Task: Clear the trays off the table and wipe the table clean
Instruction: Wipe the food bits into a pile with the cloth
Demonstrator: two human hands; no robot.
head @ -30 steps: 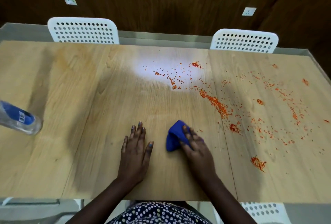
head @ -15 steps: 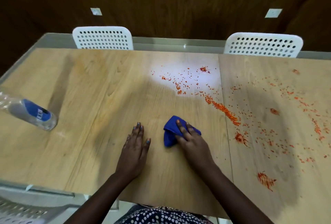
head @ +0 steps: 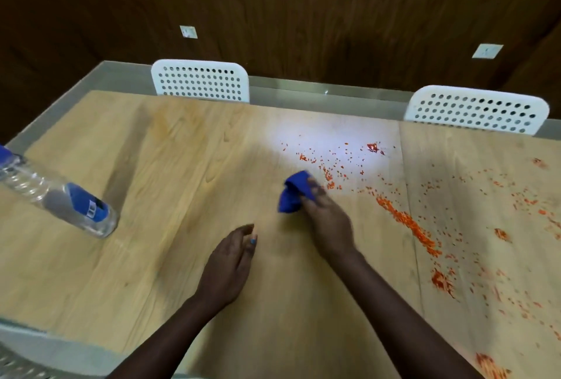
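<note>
My right hand (head: 326,218) presses a bunched blue cloth (head: 293,195) onto the light wooden table (head: 170,184), just left of the nearest orange crumbs. Orange-red crumbs and smears (head: 403,221) are scattered over the table's middle and right side, with a dense line running diagonally toward the near right. My left hand (head: 229,266) rests on the table nearer to me, left of the right hand, fingers loosely curled and holding nothing. No trays are in view.
A clear plastic water bottle (head: 60,198) with a blue label stands at the table's left edge. Two white perforated chairs stand at the far side, one left (head: 200,81), one right (head: 476,111). A dark wood-panelled wall rises behind them.
My right hand has pushed the blue cloth forward, away from me, up to the crumbs. My left hand has gone from flat with spread fingers to loosely curled. The view has shifted right.
</note>
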